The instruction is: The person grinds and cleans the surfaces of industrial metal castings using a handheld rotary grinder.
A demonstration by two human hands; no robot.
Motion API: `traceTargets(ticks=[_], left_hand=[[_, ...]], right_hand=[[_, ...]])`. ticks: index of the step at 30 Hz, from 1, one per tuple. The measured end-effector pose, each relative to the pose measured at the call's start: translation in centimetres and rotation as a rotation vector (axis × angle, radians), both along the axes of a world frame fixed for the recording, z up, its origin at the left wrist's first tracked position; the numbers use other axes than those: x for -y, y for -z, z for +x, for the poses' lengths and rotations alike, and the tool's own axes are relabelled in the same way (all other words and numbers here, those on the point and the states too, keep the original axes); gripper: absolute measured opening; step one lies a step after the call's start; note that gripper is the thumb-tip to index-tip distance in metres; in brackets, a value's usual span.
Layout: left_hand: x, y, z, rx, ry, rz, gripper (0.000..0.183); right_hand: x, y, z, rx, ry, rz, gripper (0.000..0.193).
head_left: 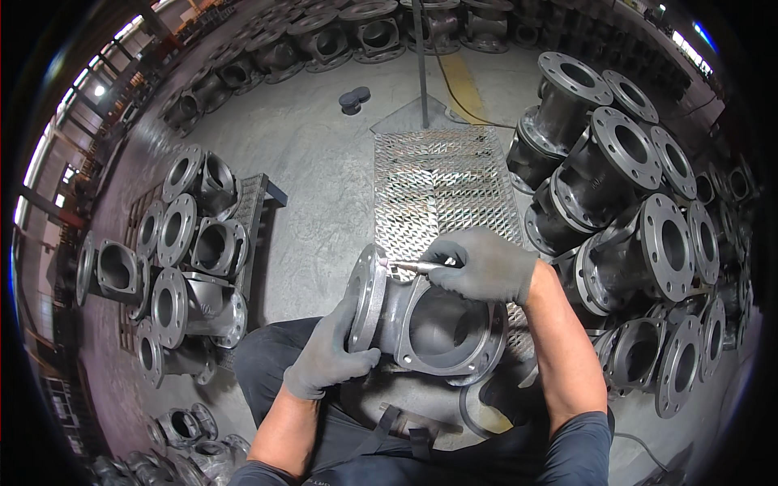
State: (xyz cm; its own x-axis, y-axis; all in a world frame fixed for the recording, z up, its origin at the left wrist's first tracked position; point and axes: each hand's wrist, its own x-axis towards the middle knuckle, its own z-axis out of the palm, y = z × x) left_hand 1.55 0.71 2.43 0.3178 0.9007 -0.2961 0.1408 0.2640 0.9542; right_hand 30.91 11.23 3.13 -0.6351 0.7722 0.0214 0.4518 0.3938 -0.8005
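Observation:
A grey metal flanged valve body (391,328) lies in front of me near my lap, its large round opening facing up toward me. My left hand (328,356) is gloved and wraps round the flange at its left end, the thumb on the near side. In my gloved right hand (485,263) is a slim, pen-shaped metal tool (415,266), gripped between thumb and fingers. It points left, and its tip is at the inner side of the flange's upper part. Whether the tip touches the metal I cannot tell. My right fingers partly hide the tool's rear end.
A perforated metal grating (442,174) lies beyond the valve body. Flanged castings (612,150) are piled close on the right; others (174,231) sit on a slatted metal stand (258,219) at left. A thin pole (421,65), a dark cable (454,97) and dark round pieces (351,104) are farther off.

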Motion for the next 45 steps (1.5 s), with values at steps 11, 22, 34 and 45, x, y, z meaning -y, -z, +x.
traceTargets(ticks=[11,22,34,45], left_hand=[[-0.2,-0.7,-0.4,-0.062,0.036,-0.075,0.087],[-0.1,-0.9,-0.6,-0.039,0.024,-0.117,0.086],[0.3,0.7,-1.2,-0.038,0.035,-0.004,0.083],[0.1,0.5,-1.1,-0.084,0.067,0.051,0.080]], right_hand=[[0.9,-0.9,-0.8,0.126,0.048,0.038,0.020],[1.7,-1.6,-1.5,0.167,0.090,0.011,0.018],[2.5,-1.2,-1.5,0.151,0.043,0.141,0.021],[2.1,-1.3,-1.7,0.148,0.034,0.126,0.025]])
